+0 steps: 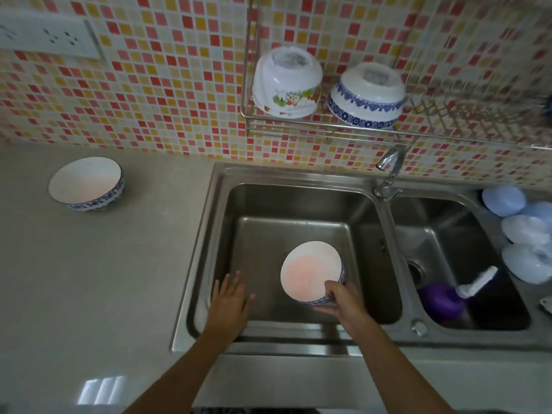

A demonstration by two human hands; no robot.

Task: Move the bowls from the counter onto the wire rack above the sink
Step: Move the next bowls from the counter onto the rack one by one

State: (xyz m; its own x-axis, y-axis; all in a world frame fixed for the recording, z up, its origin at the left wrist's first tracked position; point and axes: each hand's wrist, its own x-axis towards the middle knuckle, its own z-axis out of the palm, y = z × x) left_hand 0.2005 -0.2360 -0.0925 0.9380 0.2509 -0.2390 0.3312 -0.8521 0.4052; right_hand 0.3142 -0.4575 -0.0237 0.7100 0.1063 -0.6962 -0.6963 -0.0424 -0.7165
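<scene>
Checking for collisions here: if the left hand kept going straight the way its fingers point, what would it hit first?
Probably the sink's back wall. The left hand hovers open over the left basin, pointing away toward the wall; nothing shows between, though depth is unclear.

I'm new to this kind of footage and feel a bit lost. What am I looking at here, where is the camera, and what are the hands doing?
There is one picture, taken by a wide-angle camera worn on a person's head, looking down at their own two bare hands; no robot is involved. The scene is a kitchen counter with a double steel sink and a tiled wall. The right hand grips a blue-patterned bowl by its rim, over the left basin. The left hand is open and holds nothing, near that basin's edge. Another blue-patterned bowl stands upright on the counter at left. On the wire rack above the sink, two bowls sit upside down: a cartoon-printed bowl and a blue-banded bowl.
</scene>
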